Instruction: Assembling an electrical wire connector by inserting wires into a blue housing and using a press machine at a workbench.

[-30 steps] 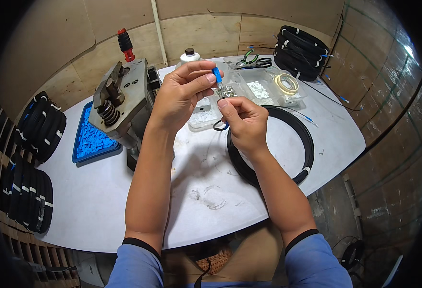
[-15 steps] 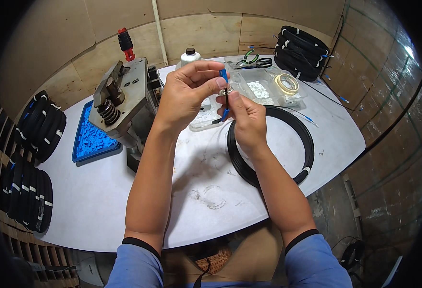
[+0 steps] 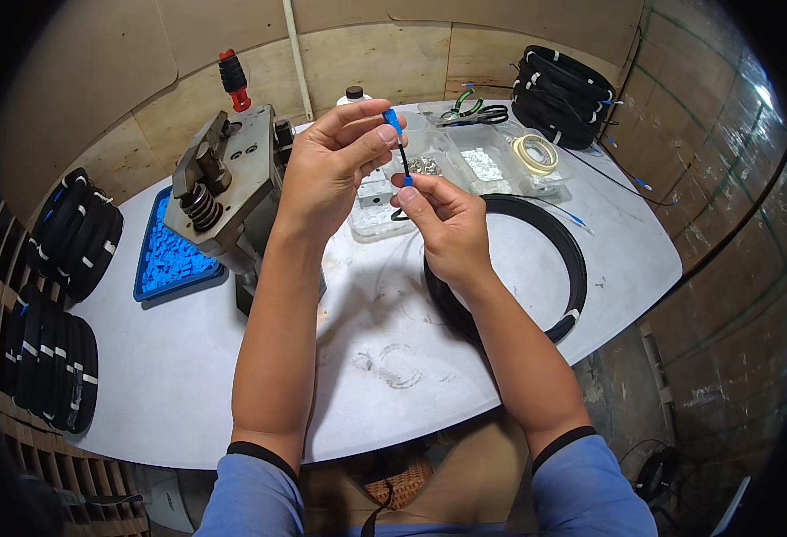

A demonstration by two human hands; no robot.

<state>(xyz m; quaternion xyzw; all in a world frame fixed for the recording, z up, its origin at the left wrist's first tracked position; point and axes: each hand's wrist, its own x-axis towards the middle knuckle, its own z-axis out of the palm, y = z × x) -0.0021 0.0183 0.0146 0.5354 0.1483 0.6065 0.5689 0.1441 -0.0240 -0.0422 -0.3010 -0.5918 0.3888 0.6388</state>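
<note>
Raised over the table, my left hand (image 3: 329, 170) pinches a blue connector (image 3: 392, 119) between thumb and fingers. A short length of black cable (image 3: 403, 158) runs down from it. My right hand (image 3: 452, 228) is closed on a small blue sleeve (image 3: 407, 180) lower on that cable; most of the sleeve is hidden by the thumb and fingers. Below the right hand, a loop of cable shows. A coil of black cable (image 3: 576, 259) lies on the table behind and to the right of my right hand.
At left stand a metal hand press (image 3: 241, 170) and a blue tray (image 3: 147, 295) of small blue parts. Behind my hands are clear plastic boxes (image 3: 465, 143), a tape roll (image 3: 537, 154), pliers (image 3: 479, 114) and a white bottle (image 3: 354, 95). Black cable coils (image 3: 562, 98) pile at the far right, others (image 3: 49, 358) at left.
Both hands have shifted left, the left also slightly upward. The blue connector now tilts leftward. My right hand has closed on the lower blue sleeve, which hung below its fingers before.
</note>
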